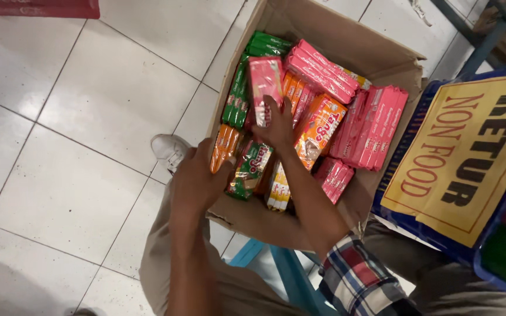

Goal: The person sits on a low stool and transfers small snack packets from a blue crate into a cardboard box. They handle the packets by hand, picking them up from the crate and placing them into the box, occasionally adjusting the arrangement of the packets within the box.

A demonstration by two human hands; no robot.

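A pink snack packet (265, 88) stands on end in the middle of an open cardboard box (376, 55), raised above the packets around it. The right hand (277, 126) has its fingers (269, 108) closed round the packet's lower half, gripping it from the 6 o'clock side, with a plaid sleeve (358, 281) further down the arm. At 9 o'clock from that packet runs a column of green packets (238, 96). At 3 o'clock lie orange packets (318, 126), and beyond them, toward 2 o'clock, rows of pink packets (373, 126) fill the far side of the box. More pink ones (320, 70) lie at 1 o'clock along the top.

The left hand (197, 178) sits at 7 o'clock from the held packet, on the near left edge of the box. Its fingers curl over the rim and press against an orange packet (224, 146) there; whether they actually grip it cannot be told. Just at 3 o'clock from this hand lies a green packet (252, 168), tilted, and next to that a yellow one (278, 190).

The box rests on a white tiled floor (89, 117). A white shoe (170, 149) shows at 9 o'clock from the left hand. At 3 o'clock from the box stands a blue crate (502, 275) with a yellow sign (469, 152) on its side. A light blue stool leg (288, 272) shows at 6 o'clock, between the person's knees.
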